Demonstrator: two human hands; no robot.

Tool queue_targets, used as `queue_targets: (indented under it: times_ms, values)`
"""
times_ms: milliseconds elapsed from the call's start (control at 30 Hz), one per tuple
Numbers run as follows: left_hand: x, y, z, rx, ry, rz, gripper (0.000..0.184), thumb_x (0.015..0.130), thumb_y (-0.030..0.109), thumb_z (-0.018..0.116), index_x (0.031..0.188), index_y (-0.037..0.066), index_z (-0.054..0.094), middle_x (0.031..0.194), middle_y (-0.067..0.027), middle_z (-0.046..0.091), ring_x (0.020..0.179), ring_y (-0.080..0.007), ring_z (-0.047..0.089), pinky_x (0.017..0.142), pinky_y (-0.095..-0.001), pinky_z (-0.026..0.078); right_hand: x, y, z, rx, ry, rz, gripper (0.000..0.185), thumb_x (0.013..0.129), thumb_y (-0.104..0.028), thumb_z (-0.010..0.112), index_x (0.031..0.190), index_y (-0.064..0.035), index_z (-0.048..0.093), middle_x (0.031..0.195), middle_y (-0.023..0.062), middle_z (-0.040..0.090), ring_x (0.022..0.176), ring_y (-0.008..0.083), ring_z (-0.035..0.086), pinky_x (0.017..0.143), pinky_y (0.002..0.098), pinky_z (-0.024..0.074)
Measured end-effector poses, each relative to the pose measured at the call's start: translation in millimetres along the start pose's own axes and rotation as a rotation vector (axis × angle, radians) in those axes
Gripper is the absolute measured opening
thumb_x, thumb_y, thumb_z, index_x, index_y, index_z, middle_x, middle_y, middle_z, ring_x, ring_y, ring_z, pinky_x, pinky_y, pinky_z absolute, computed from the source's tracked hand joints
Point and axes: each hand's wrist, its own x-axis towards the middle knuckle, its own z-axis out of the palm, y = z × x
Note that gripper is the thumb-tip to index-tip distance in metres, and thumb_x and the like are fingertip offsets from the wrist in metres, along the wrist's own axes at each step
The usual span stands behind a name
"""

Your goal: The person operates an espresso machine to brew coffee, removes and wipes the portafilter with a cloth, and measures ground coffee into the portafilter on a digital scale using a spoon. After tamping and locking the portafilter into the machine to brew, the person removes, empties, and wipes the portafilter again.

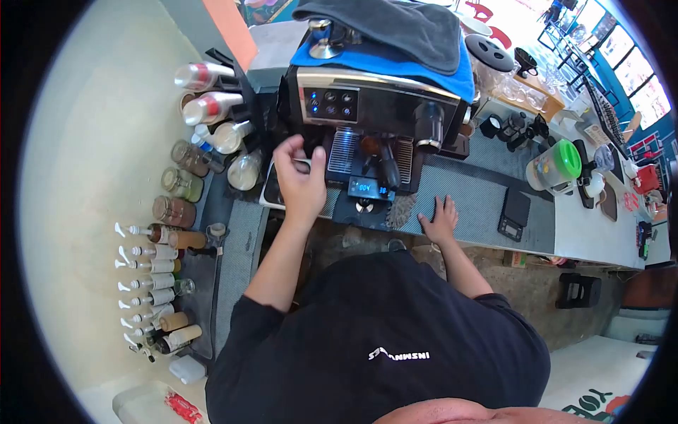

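Observation:
My left hand is raised at the left front of the espresso machine, its fingers curled and the thumb apart from them. A greyish rounded thing shows in the gap; I cannot tell whether the hand touches it. My right hand lies flat on the counter mat, fingers spread, holding nothing. Between the hands, a black-handled portafilter is at the machine's front above the drip tray. Below it a scale has a lit blue display. A grey cloth lies right of the scale.
Stacked cups, jars and several pump bottles line the left side. A second scale and a green-lidded pitcher stand to the right. Dark and blue cloths cover the machine's top, beside a tamper.

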Motion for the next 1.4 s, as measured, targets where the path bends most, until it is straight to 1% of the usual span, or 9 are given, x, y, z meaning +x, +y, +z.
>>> queue_targets:
  times_ms: [100, 133, 200, 400, 533, 733, 1033, 1233, 1400]
  values:
    - [35.3, 20.3, 6.9, 0.113, 0.129, 0.251, 0.065, 0.096, 0.028, 0.083, 0.144, -0.004, 0.053, 0.133, -0.0185, 0.057, 0.125, -0.0316, 0.057, 0.108, -0.0432, 0.046, -6.7, 0.7, 9.2, -0.129, -0.109, 0.051, 0.094, 0.101, -0.061, 0.058, 0.175, -0.0140, 0.024, 0.183, 0.0224, 0.007, 0.169, 0.0416, 0.004, 0.134, 0.0602, 0.0049]
    - [45.7, 17.9, 10.9, 0.136, 0.125, 0.286, 0.068, 0.096, 0.030, 0.084, 0.146, -0.003, 0.052, 0.137, -0.0183, 0.058, 0.128, -0.0297, 0.058, 0.106, -0.0421, 0.048, -3.2, -0.8, 9.9, -0.145, -0.158, 0.078, 0.097, 0.102, -0.066, 0.053, 0.177, -0.0153, 0.018, 0.184, 0.0213, 0.001, 0.170, 0.0405, -0.001, 0.134, 0.0605, 0.0008]
    - [59.5, 17.0, 16.5, 0.147, 0.073, 0.319, 0.072, 0.096, 0.032, 0.085, 0.149, -0.003, 0.050, 0.140, -0.0179, 0.058, 0.130, -0.0270, 0.058, 0.104, -0.0406, 0.050, -3.4, -4.9, 6.4, -0.163, -0.166, 0.085, 0.096, 0.103, -0.067, 0.051, 0.177, -0.0157, 0.017, 0.184, 0.0208, 0.002, 0.170, 0.0400, 0.000, 0.134, 0.0596, 0.0009]
    - [65.4, 16.5, 26.9, 0.129, 0.094, 0.279, 0.077, 0.095, 0.034, 0.086, 0.148, -0.005, 0.047, 0.140, -0.0198, 0.054, 0.128, -0.0295, 0.057, 0.107, -0.0424, 0.050, -4.4, -9.1, 8.5, -0.212, -0.135, 0.101, 0.096, 0.103, -0.069, 0.047, 0.177, -0.0165, 0.017, 0.185, 0.0197, 0.003, 0.170, 0.0392, 0.001, 0.135, 0.0588, 0.0011]
    - [63.4, 20.7, 26.1, 0.096, 0.084, 0.263, 0.074, 0.094, 0.033, 0.084, 0.144, -0.007, 0.047, 0.135, -0.0218, 0.053, 0.128, -0.0336, 0.055, 0.115, -0.0455, 0.043, -4.0, -9.6, 8.3, -0.216, -0.150, 0.106, 0.096, 0.103, -0.071, 0.045, 0.177, -0.0165, 0.017, 0.185, 0.0197, 0.003, 0.170, 0.0395, 0.001, 0.135, 0.0590, 0.0006]
    - [63.7, 14.0, 33.9, 0.046, 0.117, 0.276, 0.074, 0.095, 0.033, 0.084, 0.144, -0.007, 0.047, 0.138, -0.0222, 0.051, 0.130, -0.0338, 0.054, 0.116, -0.0454, 0.042, 4.6, -6.6, 4.2, -0.213, -0.265, 0.126, 0.102, 0.102, -0.076, 0.043, 0.178, -0.0178, 0.009, 0.185, 0.0194, -0.004, 0.170, 0.0391, -0.006, 0.134, 0.0582, -0.0026]
    - [58.9, 15.4, 34.1, 0.041, 0.126, 0.235, 0.074, 0.095, 0.034, 0.084, 0.145, -0.007, 0.047, 0.139, -0.0226, 0.051, 0.130, -0.0343, 0.054, 0.117, -0.0452, 0.041, 18.2, -21.5, -19.4, -0.228, -0.503, 0.211, 0.126, 0.091, -0.090, 0.051, 0.177, -0.0200, -0.009, 0.182, 0.0203, -0.021, 0.168, 0.0389, -0.020, 0.133, 0.0573, -0.0080]
    - [59.5, 13.3, 35.7, 0.055, 0.146, 0.243, 0.075, 0.096, 0.035, 0.084, 0.145, -0.007, 0.047, 0.139, -0.0224, 0.051, 0.131, -0.0338, 0.054, 0.117, -0.0452, 0.041, 27.8, -30.0, -24.5, -0.272, -0.615, 0.283, 0.132, 0.089, -0.092, 0.052, 0.175, -0.0207, -0.017, 0.180, 0.0183, -0.028, 0.167, 0.0376, -0.024, 0.133, 0.0569, -0.0083]
    - [58.0, 15.1, 35.5, 0.055, 0.147, 0.236, 0.075, 0.096, 0.035, 0.084, 0.146, -0.007, 0.046, 0.140, -0.0228, 0.051, 0.132, -0.0339, 0.054, 0.117, -0.0453, 0.041, 30.8, -32.3, -29.1, -0.271, -0.652, 0.298, 0.132, 0.089, -0.092, 0.054, 0.175, -0.0228, -0.017, 0.181, 0.0184, -0.027, 0.168, 0.0377, -0.023, 0.134, 0.0573, -0.0057]
